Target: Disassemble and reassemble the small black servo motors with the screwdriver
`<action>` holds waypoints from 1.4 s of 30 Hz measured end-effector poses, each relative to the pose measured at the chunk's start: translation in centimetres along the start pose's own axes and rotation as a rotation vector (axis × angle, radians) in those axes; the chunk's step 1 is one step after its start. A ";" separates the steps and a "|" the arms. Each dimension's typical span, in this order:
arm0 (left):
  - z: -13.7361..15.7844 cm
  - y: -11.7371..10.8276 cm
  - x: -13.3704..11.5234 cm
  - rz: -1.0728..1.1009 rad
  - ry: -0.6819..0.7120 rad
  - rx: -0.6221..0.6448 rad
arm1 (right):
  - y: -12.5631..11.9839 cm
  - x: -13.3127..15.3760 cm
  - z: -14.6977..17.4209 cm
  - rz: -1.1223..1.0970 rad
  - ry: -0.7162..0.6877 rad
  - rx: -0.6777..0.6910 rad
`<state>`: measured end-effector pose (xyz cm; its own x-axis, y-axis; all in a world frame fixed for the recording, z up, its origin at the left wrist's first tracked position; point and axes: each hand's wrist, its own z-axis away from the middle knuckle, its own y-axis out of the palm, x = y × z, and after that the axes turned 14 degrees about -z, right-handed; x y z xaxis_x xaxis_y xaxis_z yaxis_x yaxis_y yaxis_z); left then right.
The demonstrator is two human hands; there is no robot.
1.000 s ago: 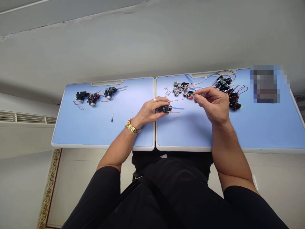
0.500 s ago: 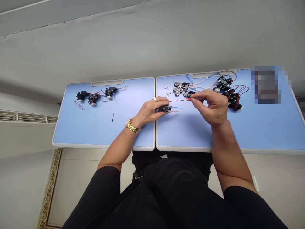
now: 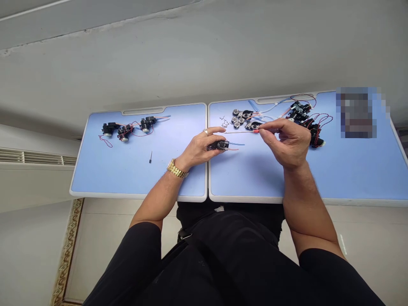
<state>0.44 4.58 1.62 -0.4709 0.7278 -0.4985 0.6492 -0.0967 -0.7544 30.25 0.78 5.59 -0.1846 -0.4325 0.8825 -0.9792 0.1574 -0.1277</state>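
Observation:
My left hand [image 3: 207,144] is closed round a small black motor unit [image 3: 222,145], from which one blue and one pinkish wire stick out to the right. Its index finger reaches out above the part. In a pinch, my right hand [image 3: 288,142] holds a thin screwdriver [image 3: 256,131] with a red collar. The shaft lies level and points left, its tip close to the left index fingertip; whether they touch I cannot tell. Small loose screws [image 3: 225,122] are scattered just beyond the left hand.
Round silver-and-black parts [image 3: 237,119] lie behind the screwdriver. Wired black assemblies [image 3: 299,111] sit beyond my right hand, and more black assemblies [image 3: 124,131] are on the left table. A small dark tool [image 3: 151,157] lies there too. A seam [image 3: 208,170] divides the tables.
My right hand has moved slightly right with the screwdriver. The left index finger has lifted away from the black motor unit, which stays in the hand.

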 end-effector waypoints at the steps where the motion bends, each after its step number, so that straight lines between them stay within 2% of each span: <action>1: 0.0 0.1 0.1 -0.019 -0.015 -0.001 | 0.0 0.0 0.0 -0.015 0.004 -0.011; 8: 0.0 0.4 0.3 -0.107 -0.100 -0.085 | -0.1 0.2 0.0 -0.097 -0.050 0.028; 16: 0.0 0.3 0.2 -0.135 -0.113 -0.083 | 0.0 0.2 -0.2 -0.114 -0.188 0.075; 25: 0.1 0.4 0.0 -0.142 -0.119 -0.074 | 0.5 0.2 0.1 -0.112 -0.201 0.107; 37: 0.1 0.4 -0.2 -0.144 -0.125 -0.046 | 0.6 0.5 0.1 -0.041 -0.121 0.113; 42: 0.1 0.4 -0.3 -0.133 -0.124 -0.049 | 0.6 0.3 0.1 -0.057 -0.139 0.123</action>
<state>0.78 4.27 1.41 -0.6227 0.6424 -0.4468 0.6030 0.0300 -0.7972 29.58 0.64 5.77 -0.1297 -0.5573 0.8201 -0.9898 0.0229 -0.1409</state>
